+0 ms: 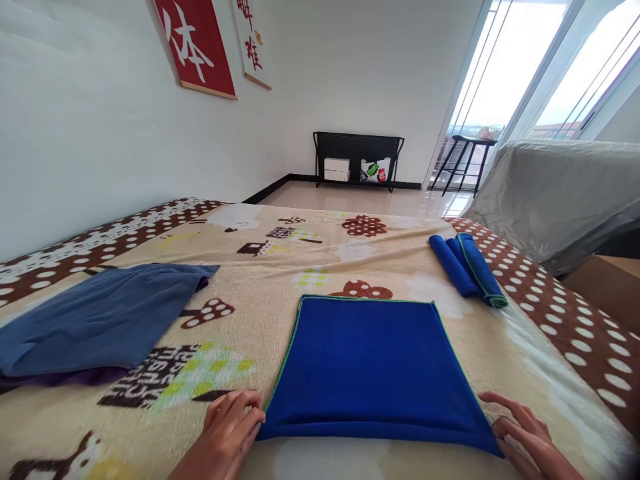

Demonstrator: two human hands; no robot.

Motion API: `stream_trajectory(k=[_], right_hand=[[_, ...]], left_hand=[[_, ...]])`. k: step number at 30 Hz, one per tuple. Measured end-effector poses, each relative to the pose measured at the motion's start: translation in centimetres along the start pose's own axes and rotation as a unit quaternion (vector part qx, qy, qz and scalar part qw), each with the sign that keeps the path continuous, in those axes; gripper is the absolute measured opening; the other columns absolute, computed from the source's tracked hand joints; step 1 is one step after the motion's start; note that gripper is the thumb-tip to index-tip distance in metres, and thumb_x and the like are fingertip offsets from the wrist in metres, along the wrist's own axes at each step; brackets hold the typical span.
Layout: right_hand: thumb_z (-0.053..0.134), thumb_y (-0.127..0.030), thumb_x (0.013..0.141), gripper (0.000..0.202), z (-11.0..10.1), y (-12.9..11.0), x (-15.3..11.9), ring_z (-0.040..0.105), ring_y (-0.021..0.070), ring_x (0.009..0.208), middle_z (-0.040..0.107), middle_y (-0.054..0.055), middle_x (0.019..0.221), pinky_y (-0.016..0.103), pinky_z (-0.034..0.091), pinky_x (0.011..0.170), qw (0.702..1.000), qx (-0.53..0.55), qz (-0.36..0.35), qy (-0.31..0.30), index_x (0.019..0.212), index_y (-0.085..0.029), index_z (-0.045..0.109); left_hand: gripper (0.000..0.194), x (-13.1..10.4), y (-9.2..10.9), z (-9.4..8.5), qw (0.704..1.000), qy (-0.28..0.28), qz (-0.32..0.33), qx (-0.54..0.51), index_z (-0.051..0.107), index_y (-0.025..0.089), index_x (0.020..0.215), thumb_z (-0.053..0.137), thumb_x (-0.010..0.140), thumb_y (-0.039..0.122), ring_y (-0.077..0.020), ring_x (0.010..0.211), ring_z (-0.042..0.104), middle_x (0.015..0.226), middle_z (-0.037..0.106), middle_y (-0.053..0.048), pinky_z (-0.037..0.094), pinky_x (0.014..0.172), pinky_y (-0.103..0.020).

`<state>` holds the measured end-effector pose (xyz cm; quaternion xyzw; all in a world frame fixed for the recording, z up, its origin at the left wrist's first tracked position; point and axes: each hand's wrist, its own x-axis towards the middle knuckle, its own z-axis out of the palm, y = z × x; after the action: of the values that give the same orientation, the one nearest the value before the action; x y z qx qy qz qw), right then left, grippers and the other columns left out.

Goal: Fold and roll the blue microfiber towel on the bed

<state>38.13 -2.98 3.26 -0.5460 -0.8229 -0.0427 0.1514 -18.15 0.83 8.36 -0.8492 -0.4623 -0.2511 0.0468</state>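
Blue cloth flat on blanket, front and centre, roughly square, green stitching along the sides and far edge. Near edge has a crease or low fold running side to side, just in from the border. Left hand at the near left corner, fingers bent and close together, tips against the cloth's edge; grip looks narrow, can't tell if fabric is pinched. Right hand at the near right corner, fingers parted, one stretched along the right edge, another bent at the corner; can't tell whether this grip has hold of the cloth.

Blue rolls lie side by side beyond the cloth, to the right, apart from it, green trim showing on one. Grey-blue cloth spread on the left, well apart, with a purple layer peeking out underneath. Blanket is cream with printed figures, brown dotted borders at both sides.

Background: black rack by the far wall, white boxes and a printed item on it. Black stool near the window. Right side: plastic-covered furniture, carton. Red scroll and white scroll hang upper left.
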Motion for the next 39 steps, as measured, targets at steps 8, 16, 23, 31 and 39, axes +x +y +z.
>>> stream_trajectory(k=[8, 16, 23, 31, 39], right_hand=[[0.052, -0.034, 0.084, 0.018, 2.8, -6.3, 3.4, 0.066, 0.0278, 0.101, 0.067, 0.009, 0.121, 0.043, 0.039, 0.085, 0.961, -0.134, 0.085, 0.226, 0.093, -0.024, 0.064], [0.048, -0.019, 0.094, 0.033, 5.2, -16.2, 8.6, 0.07, 0.0145, 0.099, 0.073, -0.003, 0.111, 0.026, 0.048, 0.083, 0.96, -0.015, -0.151, 0.237, 0.119, -0.028, 0.066], [0.044, -0.016, 0.095, 0.056, 3.8, -9.5, 4.1, 0.061, 0.0193, 0.12, 0.061, 0.004, 0.133, 0.026, 0.051, 0.097, 0.982, -0.011, -0.123, 0.145, 0.15, -0.021, 0.039], [0.046, -0.016, 0.094, 0.057, 4.5, -15.7, 7.5, 0.066, 0.0195, 0.112, 0.067, 0.006, 0.124, 0.028, 0.055, 0.093, 0.968, 0.016, -0.111, 0.223, 0.151, -0.018, 0.037], [0.048, -0.033, 0.096, 0.058, 3.1, -10.5, 4.8, 0.061, 0.0202, 0.12, 0.059, 0.008, 0.136, 0.033, 0.027, 0.119, 0.981, -0.075, -0.04, 0.175, 0.149, -0.013, 0.039]], left_hand=[[0.024, 0.9, 2.6, 3.7, 0.977, 0.09, -0.051, 0.186, 0.066, 0.024, 0.102, 0.053, 0.082, 0.018, -0.0291, 0.116, 0.054, 0.134, 0.06, -0.01, 0.032, 0.098, -0.046], [0.036, 5.6, 11.9, 9.6, 0.982, 0.12, 0.146, 0.023, 0.069, 0.022, 0.111, 0.044, 0.09, 0.007, -0.016, 0.11, 0.066, 0.117, 0.073, -0.005, 0.049, 0.1, -0.03], [0.045, 2.2, 5.2, 5.7, 0.98, 0.053, 0.172, 0.089, 0.059, 0.012, 0.13, 0.042, 0.088, 0.007, -0.0166, 0.126, 0.059, 0.13, 0.067, -0.007, 0.051, 0.103, -0.028], [0.041, 4.4, 11.3, 8.7, 0.975, 0.081, 0.156, 0.132, 0.064, 0.011, 0.125, 0.048, 0.087, 0.014, -0.022, 0.127, 0.057, 0.133, 0.065, -0.008, 0.05, 0.105, -0.034], [0.049, 1.3, 5.1, 5.9, 0.985, 0.035, 0.063, 0.154, 0.051, 0.013, 0.141, 0.049, 0.093, 0.025, -0.0179, 0.135, 0.049, 0.143, 0.056, -0.004, 0.02, 0.123, -0.034]])
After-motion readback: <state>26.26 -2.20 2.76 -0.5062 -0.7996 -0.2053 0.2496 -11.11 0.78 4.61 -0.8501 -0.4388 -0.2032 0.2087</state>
